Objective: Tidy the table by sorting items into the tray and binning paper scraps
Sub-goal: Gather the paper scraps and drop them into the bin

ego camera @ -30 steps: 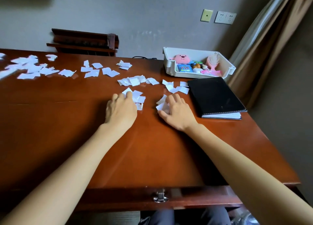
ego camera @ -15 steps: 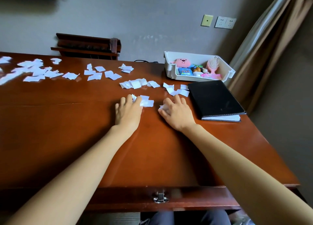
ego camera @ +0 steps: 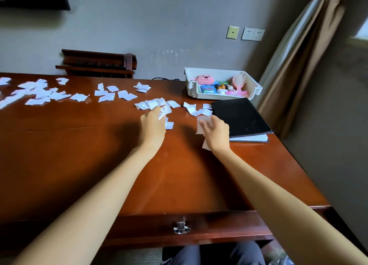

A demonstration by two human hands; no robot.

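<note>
Paper scraps, white and torn, lie strewn on the table in a loose band. It starts just left of the black folder and runs well away to the left, where the scraps blur together.

Left hand: well left of the folder, knuckles up, fingers curled, pinching a small bunch of scraps at the fingertips. A few loose scraps lie just beside it, on the folder side.

Right hand: just beside the folder's left edge, fingers curled round several scraps. One piece sticks up past the fingers and another hangs below the heel of the hand. Whether either hand touches the table, cannot tell.

Tray: white plastic, directly beyond the folder's far edge, close to it; touching or not, cannot tell. It holds a pink plush toy, a pink hairbrush and some small items too small to make out.

The folder lies closed and flat near the table's right edge, with pale pages showing along its near side.
</note>
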